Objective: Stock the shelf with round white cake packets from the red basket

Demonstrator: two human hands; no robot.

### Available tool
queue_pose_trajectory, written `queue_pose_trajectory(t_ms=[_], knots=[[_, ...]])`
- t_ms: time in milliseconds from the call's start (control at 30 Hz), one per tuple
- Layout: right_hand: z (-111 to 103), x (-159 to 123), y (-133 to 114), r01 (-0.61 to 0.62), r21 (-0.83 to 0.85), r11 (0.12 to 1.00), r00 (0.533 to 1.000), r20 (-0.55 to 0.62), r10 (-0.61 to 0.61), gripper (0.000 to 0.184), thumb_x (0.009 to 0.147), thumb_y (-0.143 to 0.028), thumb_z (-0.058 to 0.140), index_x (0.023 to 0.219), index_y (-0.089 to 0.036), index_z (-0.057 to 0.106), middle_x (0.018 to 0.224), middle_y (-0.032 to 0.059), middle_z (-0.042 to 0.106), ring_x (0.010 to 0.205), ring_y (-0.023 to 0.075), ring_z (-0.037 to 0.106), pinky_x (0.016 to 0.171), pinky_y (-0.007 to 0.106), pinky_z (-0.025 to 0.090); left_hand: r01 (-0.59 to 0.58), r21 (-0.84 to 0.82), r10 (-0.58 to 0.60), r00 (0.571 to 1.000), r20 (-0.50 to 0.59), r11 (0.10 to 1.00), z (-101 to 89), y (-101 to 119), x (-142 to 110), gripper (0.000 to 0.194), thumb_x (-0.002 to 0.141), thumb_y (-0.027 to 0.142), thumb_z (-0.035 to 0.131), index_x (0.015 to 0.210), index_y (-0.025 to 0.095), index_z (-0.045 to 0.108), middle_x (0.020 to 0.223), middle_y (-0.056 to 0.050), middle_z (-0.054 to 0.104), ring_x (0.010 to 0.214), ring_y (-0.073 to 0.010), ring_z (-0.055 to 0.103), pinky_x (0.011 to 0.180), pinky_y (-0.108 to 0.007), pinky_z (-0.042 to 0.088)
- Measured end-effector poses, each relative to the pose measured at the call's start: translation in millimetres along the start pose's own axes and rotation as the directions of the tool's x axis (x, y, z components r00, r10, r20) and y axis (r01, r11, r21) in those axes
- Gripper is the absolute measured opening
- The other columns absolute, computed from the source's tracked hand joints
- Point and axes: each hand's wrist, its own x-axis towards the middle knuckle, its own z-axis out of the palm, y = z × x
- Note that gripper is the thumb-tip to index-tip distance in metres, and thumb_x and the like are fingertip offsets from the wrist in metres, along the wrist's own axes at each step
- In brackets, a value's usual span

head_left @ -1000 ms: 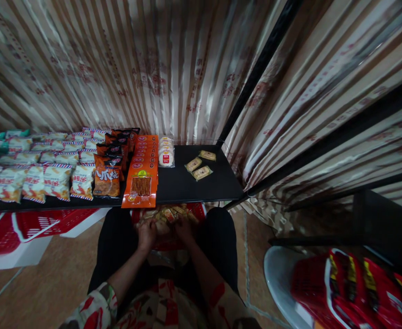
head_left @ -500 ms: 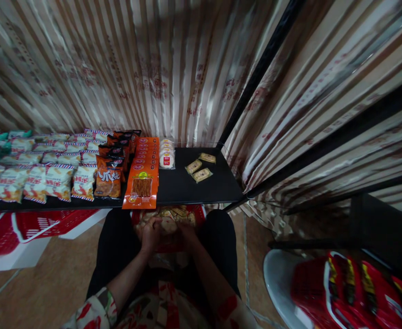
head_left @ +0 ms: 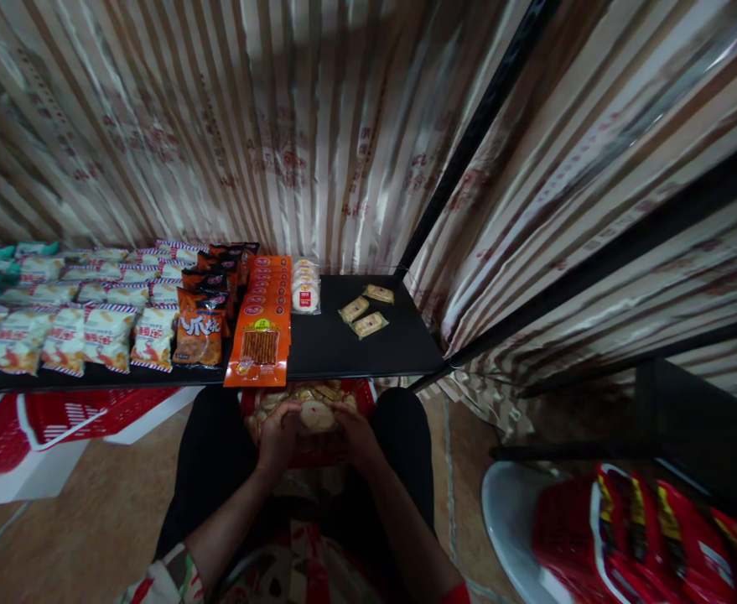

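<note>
A red basket (head_left: 318, 449) full of small wrapped snacks rests on my lap, just under the front edge of a black shelf (head_left: 399, 348). My left hand (head_left: 278, 436) and my right hand (head_left: 355, 432) are both closed around a round pale wrapped snack (head_left: 316, 414), held between them above the basket. On the shelf in front lie three small yellow packets (head_left: 363, 310), a stack of round white snacks (head_left: 306, 289) and a row of orange packets (head_left: 261, 323).
Rows of crisp bags (head_left: 66, 323) fill the shelf's left part. Red baskets (head_left: 47, 411) stand on the floor at left. A white stool (head_left: 512, 520) at right carries a red basket of red packets (head_left: 645, 528). Striped curtains (head_left: 280, 126) hang behind the black shelf frame (head_left: 469, 134).
Both hands have risen a little out of the basket, now holding one round snack between them. The view has tilted slightly.
</note>
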Motion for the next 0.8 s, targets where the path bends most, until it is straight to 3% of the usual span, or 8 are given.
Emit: queue_pose_trajectory(t_ms=[133, 333, 533, 800], knots=[[-5, -7, -11, -0.011, 0.010, 1.000, 1.000, 0.025, 0.010, 0.043, 0.062, -0.045, 0.063, 0.096, -0.020, 0.065, 0.098, 0.0049, 0.068, 0.095, 0.0238, 0.061, 0.077, 0.034, 0.049, 0.027, 0.039, -0.029, 0.999, 0.032, 0.999, -1.9, 13, 0, 0.027, 0.071, 0.012, 0.037, 0.075, 0.021, 0.062, 0.088, -0.002, 0.069, 0.090, -0.0158, 0.061, 0.086, -0.029, 0.045], [-6, -14, -29, -0.048, 0.152, 0.987, 0.999, -0.004, 0.049, 0.031, 0.056, -0.034, 0.066, 0.083, -0.019, 0.068, 0.078, 0.0016, 0.070, 0.071, 0.0185, 0.064, 0.063, 0.027, 0.048, 0.000, 0.025, -0.003, 0.994, 0.109, 1.000, -4.2, 26, 3, 0.028, 0.073, 0.015, 0.038, 0.082, 0.021, 0.063, 0.091, -0.002, 0.069, 0.090, -0.0156, 0.061, 0.085, -0.028, 0.046], [-8, -12, -36, -0.063, 0.170, 0.983, 0.998, 0.003, 0.064, 0.028, 0.057, -0.036, 0.068, 0.079, -0.018, 0.067, 0.065, 0.0002, 0.067, 0.053, 0.0132, 0.059, 0.050, 0.022, 0.044, 0.011, -0.062, -0.004, 0.994, 0.112, 0.998, -4.5, 30, 11, 0.025, 0.073, 0.019, 0.043, 0.087, 0.018, 0.064, 0.093, -0.003, 0.069, 0.090, -0.0161, 0.061, 0.086, -0.029, 0.046], [1, -11, -49, -0.095, 0.174, 0.980, 0.995, -0.004, 0.097, 0.031, 0.067, -0.048, 0.064, 0.079, -0.019, 0.064, 0.066, 0.0028, 0.068, 0.063, 0.0163, 0.065, 0.065, 0.027, 0.051, 0.116, -0.100, -0.103, 0.987, 0.126, 0.988, -12.1, 44, 26, 0.026, 0.074, 0.026, 0.044, 0.089, 0.016, 0.063, 0.088, -0.004, 0.069, 0.082, -0.0158, 0.063, 0.077, -0.026, 0.049]])
